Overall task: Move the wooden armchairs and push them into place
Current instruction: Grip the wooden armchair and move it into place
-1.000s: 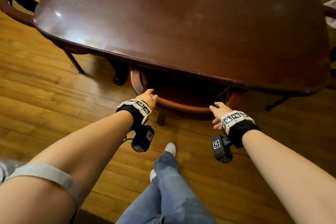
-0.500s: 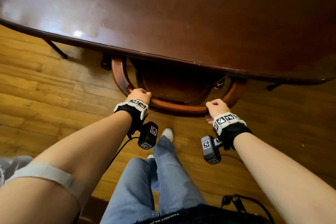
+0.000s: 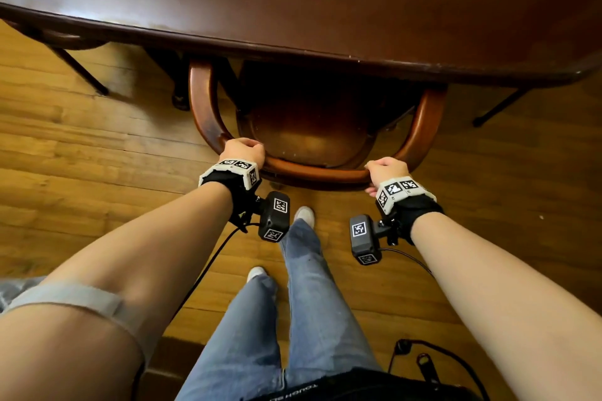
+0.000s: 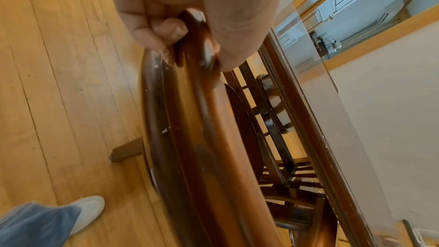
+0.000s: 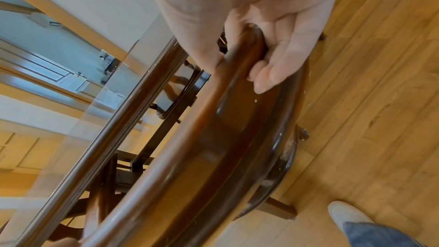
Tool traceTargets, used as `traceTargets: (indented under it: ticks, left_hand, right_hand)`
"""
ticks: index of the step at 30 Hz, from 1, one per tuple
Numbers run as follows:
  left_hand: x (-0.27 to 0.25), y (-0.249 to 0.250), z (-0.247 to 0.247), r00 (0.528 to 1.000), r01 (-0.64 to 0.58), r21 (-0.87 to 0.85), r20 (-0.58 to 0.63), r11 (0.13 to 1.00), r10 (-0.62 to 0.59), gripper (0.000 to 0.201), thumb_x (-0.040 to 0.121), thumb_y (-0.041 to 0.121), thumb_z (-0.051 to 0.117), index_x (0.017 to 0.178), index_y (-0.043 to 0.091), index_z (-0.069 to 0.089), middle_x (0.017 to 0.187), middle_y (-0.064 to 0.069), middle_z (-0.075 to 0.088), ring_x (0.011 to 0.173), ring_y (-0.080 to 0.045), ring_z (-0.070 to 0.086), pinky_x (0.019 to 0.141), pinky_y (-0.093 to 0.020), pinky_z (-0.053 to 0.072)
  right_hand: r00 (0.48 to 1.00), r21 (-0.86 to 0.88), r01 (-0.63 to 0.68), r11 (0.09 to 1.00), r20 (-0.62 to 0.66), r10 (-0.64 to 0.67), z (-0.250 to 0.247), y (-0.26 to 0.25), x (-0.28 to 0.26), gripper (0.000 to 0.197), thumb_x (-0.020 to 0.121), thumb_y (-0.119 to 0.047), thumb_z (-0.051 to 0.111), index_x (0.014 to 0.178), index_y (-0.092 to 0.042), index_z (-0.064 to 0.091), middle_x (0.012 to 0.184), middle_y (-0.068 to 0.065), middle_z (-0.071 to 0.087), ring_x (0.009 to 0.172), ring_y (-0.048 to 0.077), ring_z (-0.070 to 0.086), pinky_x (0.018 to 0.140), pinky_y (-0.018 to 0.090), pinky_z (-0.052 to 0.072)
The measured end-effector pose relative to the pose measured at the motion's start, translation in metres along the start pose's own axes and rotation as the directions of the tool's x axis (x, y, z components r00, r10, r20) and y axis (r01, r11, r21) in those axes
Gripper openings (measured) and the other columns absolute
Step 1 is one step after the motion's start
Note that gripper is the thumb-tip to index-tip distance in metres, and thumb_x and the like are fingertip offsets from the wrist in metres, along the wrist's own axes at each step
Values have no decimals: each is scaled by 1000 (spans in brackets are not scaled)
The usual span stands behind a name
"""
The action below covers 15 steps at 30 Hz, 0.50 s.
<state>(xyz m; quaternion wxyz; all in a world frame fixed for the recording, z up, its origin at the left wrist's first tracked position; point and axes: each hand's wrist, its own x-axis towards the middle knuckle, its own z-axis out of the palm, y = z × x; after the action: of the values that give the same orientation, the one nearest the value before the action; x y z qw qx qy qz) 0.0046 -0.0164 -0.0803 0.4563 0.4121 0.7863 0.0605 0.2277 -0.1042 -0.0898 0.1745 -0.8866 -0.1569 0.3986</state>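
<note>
Head view, left to right. Bare floor [image 3: 81,172] fills the left of the frame. A thin dark leg [image 3: 81,70] stands at upper left under the table [image 3: 325,10], whose near edge runs across the upper frame. At centre, the armchair [image 3: 312,127] sits partly beneath that edge; its curved back rail projects toward the viewer, with the seat half under the tabletop. The left hand [image 3: 242,150] wraps the rail at its left bend, fingers curled over and under. The right hand [image 3: 387,169] grips the rail at its right bend, thumb beneath. Between the forearms, two legs in jeans [image 3: 303,303] stand just behind the rail. At right, open floor surrounds another thin leg [image 3: 498,106].
</note>
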Motion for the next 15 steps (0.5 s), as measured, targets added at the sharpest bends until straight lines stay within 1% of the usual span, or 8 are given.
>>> traceTargets:
  ticks: [3,4,6,8,10,13,15]
  left_hand:
    - [-19,-39,-7,1000,-17,0,20,1000,17,26,88,30,55,106,24,72,101,-5,71,87,-25,64,88,-30,51]
    - [-26,-50,-8,1000,-17,1,21,1000,17,26,88,30,55,106,24,73,101,-6,72,88,-26,65,89,-31,52]
    - [-42,-76,-13,1000,-8,-4,26,1000,8,25,87,28,57,104,22,73,102,-7,72,95,-28,67,92,-33,53]
    - [-56,-100,-17,999,2,4,53,1000,-2,23,87,27,57,103,22,74,103,-8,72,99,-29,67,94,-34,52]
    - [-70,-117,-19,998,9,5,58,1000,-9,23,87,26,58,103,22,74,104,-7,72,100,-29,66,94,-34,52]
    - [-90,-148,-22,997,21,16,77,1000,-22,24,87,27,58,104,22,74,105,-8,72,100,-29,67,94,-33,52]
    - [-101,-164,-20,996,28,26,80,999,-30,24,87,27,58,103,22,74,104,-9,73,98,-30,67,94,-36,53]
  right_hand:
    - [999,19,-25,1000,-20,25,10,34,-29,19,83,-31,59,66,-23,58,57,2,62,50,24,66,76,44,61]
    - [999,23,-32,999,-21,33,13,44,-38,20,82,-31,59,64,-22,58,57,2,62,50,24,65,77,44,61]
    - [998,34,-55,998,-16,56,17,66,-61,20,83,-30,59,64,-23,58,60,2,62,50,23,64,78,43,61]
    - [998,42,-67,997,-2,68,20,89,-81,21,85,-29,59,65,-23,57,63,3,62,49,21,64,77,41,61]
    - [997,35,-78,996,6,78,20,103,-97,19,85,-29,59,67,-23,59,64,3,62,49,22,64,77,40,61]
    - [995,29,-95,995,35,94,23,132,-122,9,86,-27,59,81,-20,63,64,3,61,47,21,61,73,37,61]
    - [994,29,-100,995,49,98,24,147,-133,8,86,-26,60,85,-19,64,65,3,61,45,20,59,72,36,60]
